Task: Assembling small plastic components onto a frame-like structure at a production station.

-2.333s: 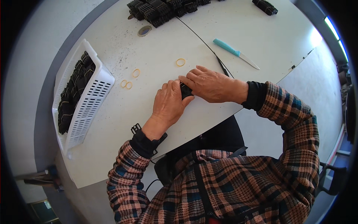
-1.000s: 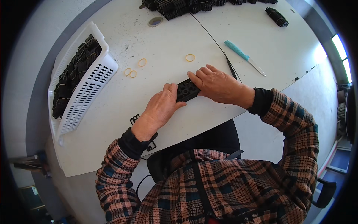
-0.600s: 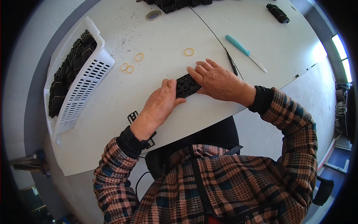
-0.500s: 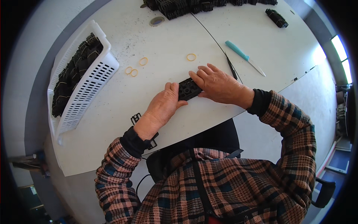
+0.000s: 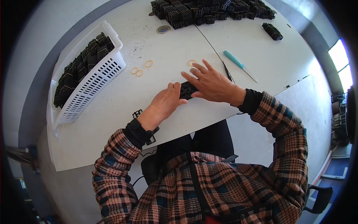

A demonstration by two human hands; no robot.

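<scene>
Gripping one end of a black perforated plastic block (image 5: 186,90) in the left hand (image 5: 166,101), with the right hand (image 5: 214,85) splayed at the other end, over a white table (image 5: 112,138) between a slotted basket (image 5: 97,89) and a teal-handled knife (image 5: 234,59).

I see the basket (image 5: 97,83) along the bench's (image 5: 112,130) left edge, bundles (image 5: 82,63) in it, three bands (image 5: 137,72) to its right. Nearer the front edge is the block (image 5: 185,90), a fourth band (image 5: 189,63) behind. A heap (image 5: 209,13) lines the far edge; before its right end sits a lone bundle (image 5: 272,31), then the knife (image 5: 238,64).
</scene>
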